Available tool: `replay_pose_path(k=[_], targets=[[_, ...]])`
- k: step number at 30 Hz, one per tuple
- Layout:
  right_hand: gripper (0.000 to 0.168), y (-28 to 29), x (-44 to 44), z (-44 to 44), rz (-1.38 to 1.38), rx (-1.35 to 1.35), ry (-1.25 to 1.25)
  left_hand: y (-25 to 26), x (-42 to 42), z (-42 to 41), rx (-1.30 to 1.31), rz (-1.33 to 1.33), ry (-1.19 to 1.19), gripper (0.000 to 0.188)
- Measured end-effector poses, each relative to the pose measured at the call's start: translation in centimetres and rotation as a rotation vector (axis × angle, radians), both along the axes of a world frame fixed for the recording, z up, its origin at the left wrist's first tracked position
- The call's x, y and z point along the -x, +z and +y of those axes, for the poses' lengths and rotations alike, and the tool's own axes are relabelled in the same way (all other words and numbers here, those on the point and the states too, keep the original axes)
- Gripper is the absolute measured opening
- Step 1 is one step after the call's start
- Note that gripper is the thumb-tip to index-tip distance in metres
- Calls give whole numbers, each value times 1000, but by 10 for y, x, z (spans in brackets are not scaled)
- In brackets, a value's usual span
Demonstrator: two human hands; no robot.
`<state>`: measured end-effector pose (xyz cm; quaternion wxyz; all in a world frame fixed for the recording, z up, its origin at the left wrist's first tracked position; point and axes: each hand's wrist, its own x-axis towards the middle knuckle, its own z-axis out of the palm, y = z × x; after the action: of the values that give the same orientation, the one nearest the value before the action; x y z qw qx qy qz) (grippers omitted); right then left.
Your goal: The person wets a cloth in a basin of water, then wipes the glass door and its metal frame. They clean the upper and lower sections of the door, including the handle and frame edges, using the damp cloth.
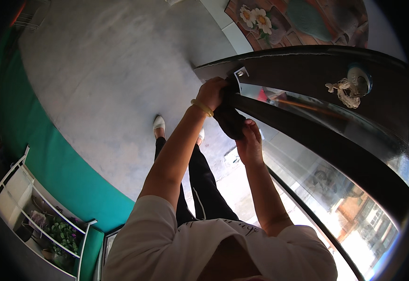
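My left hand (211,93), with a pale yellow bangle at the wrist, grips the upper part of a dark cloth (230,121) at the end of a dark bar (317,142). The lower end of this cloth is pinched between the fingers and thumb of my right hand (250,142). The dark bar runs across glass panes (306,168) on my right and looks like part of a glazed door. Close above my left hand, a metal latch plate (241,73) shows on a dark panel (285,68). Part of the bar's end is hidden by the cloth and hand.
On the dark panel is a round can-like object (361,79) with pale string (346,93). A board printed with bricks and flowers (274,24) stands beyond. Concrete floor (102,70) lies ahead. Left are a green wall (74,154) and white bars (53,207) before potted plants (62,233).
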<state>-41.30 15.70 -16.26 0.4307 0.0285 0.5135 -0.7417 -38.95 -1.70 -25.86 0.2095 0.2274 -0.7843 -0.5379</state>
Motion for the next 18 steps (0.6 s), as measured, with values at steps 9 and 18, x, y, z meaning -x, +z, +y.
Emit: replay_pose_path(k=[9, 18], targets=[[24, 36, 16, 7, 107, -10, -13, 82, -2, 2, -158, 254, 9, 31], [43, -3, 54, 13, 82, 140, -17, 59, 1, 17, -539, 182, 78, 23]])
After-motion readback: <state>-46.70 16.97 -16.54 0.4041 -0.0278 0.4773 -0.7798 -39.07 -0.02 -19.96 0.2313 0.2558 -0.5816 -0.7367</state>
